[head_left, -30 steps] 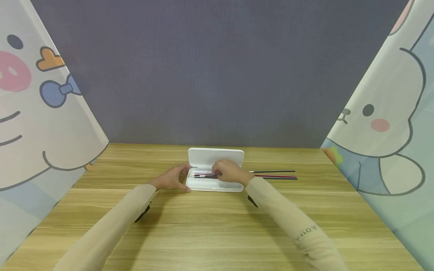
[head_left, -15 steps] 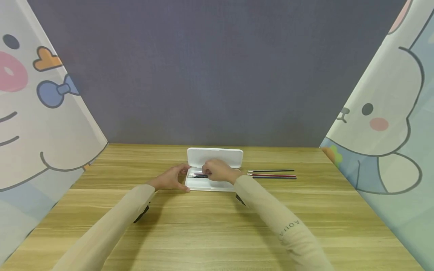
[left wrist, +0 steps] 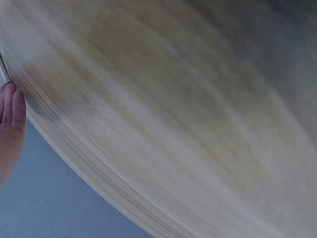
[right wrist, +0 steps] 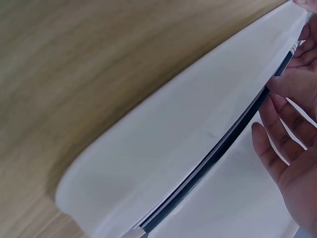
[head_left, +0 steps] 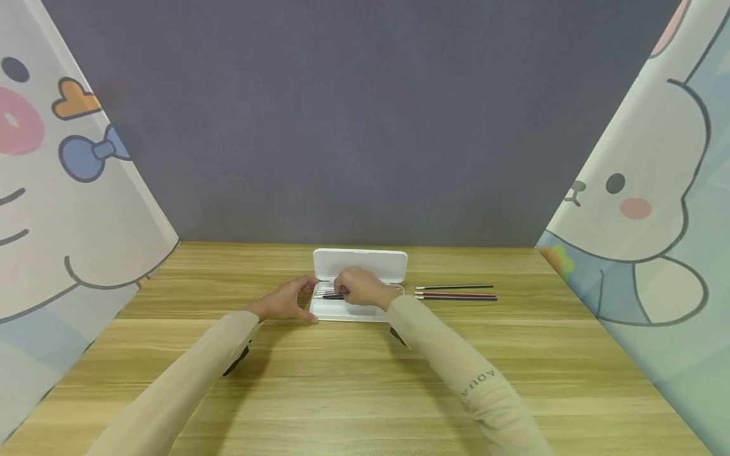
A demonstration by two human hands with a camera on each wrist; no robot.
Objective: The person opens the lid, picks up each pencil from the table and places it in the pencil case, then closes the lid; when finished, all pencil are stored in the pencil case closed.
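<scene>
An open white pencil case sits on the wooden table with its lid raised at the back. My left hand holds the case's left end, thumb at the front corner and fingers at the back corner. Inside the case my right hand pinches dark pencils between thumb and fingers; their eraser ends point left. In the right wrist view the dark pencils lie lengthwise along the case wall, with the thumb on them. The right hand hides part of the case's interior.
To the right of the case lie a black pencil, a red pencil and a dark blue pencil, roughly parallel. A grey panel stands behind the table, with cartoon-printed sheets at both sides.
My right hand has slid left within the case, fully uncovering the eraser ends of the pencils lying outside. The left hand has stayed at the case's left end.
</scene>
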